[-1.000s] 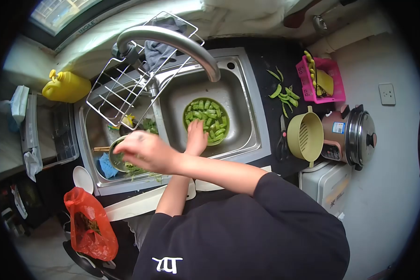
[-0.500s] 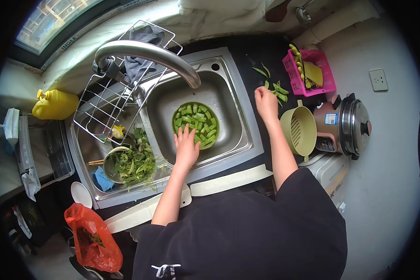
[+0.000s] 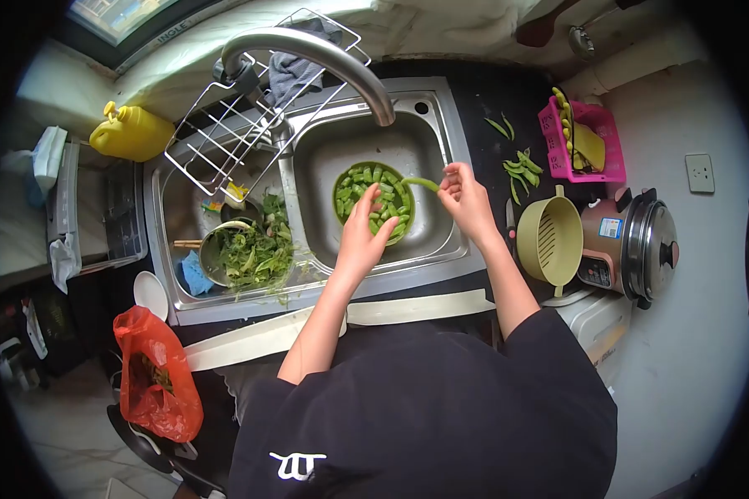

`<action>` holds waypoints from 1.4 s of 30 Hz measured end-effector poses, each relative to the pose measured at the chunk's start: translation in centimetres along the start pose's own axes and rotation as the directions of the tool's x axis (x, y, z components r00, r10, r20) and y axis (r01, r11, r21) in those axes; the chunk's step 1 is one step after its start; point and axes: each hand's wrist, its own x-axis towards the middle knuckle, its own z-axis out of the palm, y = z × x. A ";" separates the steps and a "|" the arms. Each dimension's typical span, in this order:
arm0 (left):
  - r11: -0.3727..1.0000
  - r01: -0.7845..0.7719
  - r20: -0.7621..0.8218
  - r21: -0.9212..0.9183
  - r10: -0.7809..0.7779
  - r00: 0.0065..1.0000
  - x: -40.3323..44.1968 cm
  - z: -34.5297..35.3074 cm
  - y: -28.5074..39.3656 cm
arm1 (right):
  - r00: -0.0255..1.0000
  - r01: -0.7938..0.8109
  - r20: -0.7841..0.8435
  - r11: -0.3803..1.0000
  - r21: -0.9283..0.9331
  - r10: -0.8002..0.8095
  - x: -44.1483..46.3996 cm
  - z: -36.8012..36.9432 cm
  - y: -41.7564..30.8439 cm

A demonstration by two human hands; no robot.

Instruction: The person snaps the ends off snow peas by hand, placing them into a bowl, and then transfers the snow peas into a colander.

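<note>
My right hand [image 3: 463, 200] pinches one end of a long green bean pod [image 3: 420, 182], which points left toward the bowl. My left hand [image 3: 364, 237] is over the near-left part of the green bowl [image 3: 336, 204], fingers apart, holding nothing. Cut green bean pieces [image 3: 383, 177] fill the bowl, which sits in the right sink basin [image 3: 312, 166]. More whole pods [image 3: 523, 171] lie on the dark counter to the right, beyond a pale green strainer [image 3: 549, 239].
The left basin holds a metal bowl of leafy scraps [image 3: 254, 256]. A wire rack [image 3: 225, 137] and the curved faucet [image 3: 324, 51] overhang the sink. Rightward stand a pink basket [image 3: 612, 141] and a cooker [image 3: 632, 245]. A red bag [image 3: 162, 378] hangs at lower left.
My right hand has moved from the pods on the counter to the right of the bowl, now with a pod in it. My left hand has lifted slightly, its fingers still apart.
</note>
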 end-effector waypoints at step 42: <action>0.574 -0.105 -0.299 -0.812 -0.254 0.920 -1.5 -6.5 5.6 | 0.908 0.249 0.312 0.959 0.135 -0.280 -6.9 7.8 -9.8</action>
